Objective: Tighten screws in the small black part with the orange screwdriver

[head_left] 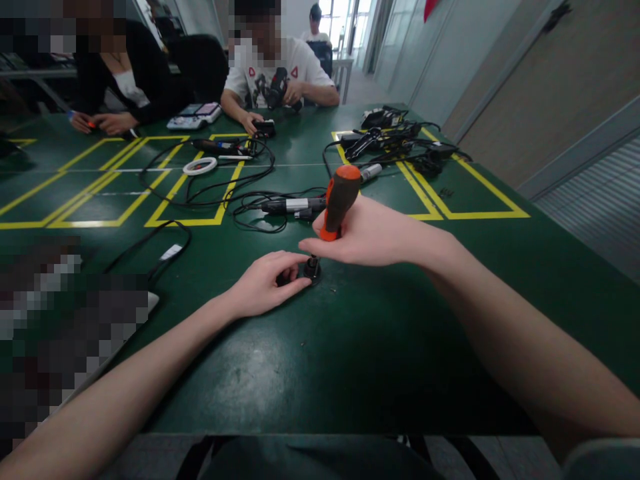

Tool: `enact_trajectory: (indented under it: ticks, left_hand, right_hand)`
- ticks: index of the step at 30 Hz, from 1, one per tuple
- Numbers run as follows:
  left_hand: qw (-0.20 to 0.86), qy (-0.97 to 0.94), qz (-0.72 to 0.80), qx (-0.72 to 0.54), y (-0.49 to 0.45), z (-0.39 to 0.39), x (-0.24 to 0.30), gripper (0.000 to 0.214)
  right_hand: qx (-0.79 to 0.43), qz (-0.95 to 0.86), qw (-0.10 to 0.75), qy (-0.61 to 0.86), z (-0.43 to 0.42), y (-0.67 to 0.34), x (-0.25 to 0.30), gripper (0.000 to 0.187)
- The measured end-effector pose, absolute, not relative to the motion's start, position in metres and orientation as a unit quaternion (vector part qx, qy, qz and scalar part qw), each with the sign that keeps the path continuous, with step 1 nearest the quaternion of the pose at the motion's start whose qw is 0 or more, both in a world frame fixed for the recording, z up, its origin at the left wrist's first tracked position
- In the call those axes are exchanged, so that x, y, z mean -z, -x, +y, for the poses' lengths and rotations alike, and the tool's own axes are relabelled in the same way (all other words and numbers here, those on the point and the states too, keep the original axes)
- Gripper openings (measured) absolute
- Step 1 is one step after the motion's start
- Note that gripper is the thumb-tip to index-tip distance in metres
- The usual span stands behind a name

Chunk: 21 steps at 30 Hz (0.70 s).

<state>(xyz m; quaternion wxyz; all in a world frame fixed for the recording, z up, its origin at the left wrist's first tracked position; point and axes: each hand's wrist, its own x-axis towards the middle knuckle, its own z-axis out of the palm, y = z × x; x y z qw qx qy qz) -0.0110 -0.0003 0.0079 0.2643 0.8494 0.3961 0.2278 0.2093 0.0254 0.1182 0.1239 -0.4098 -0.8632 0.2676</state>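
Note:
My right hand (367,233) is wrapped round the handle of an orange and black screwdriver (339,200), held upright with its tip down on a small round black part (313,270) on the green table (310,360). My left hand (265,283) rests on the table with its fingers pinched on the left side of that black part. The screwdriver's shaft is mostly hidden behind my fingers.
Black cables (220,187) and a black and silver tool (293,207) lie behind my hands. A white ring (200,165) and yellow tape lines (190,180) are farther back. More cables and devices (395,140) are piled at back right. Two people sit across the table, handling small devices.

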Motion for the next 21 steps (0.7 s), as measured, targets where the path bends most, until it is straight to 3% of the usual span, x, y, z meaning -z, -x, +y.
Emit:
enact_trajectory:
  ticks: [21]
  left_hand:
    - [0.266,-0.849,0.394,-0.229,0.0109,-0.0005,-0.0085,0.026]
  right_hand:
    - [-0.27,-0.859,0.124,0.417,0.0237,-0.207,-0.1158,0.028]
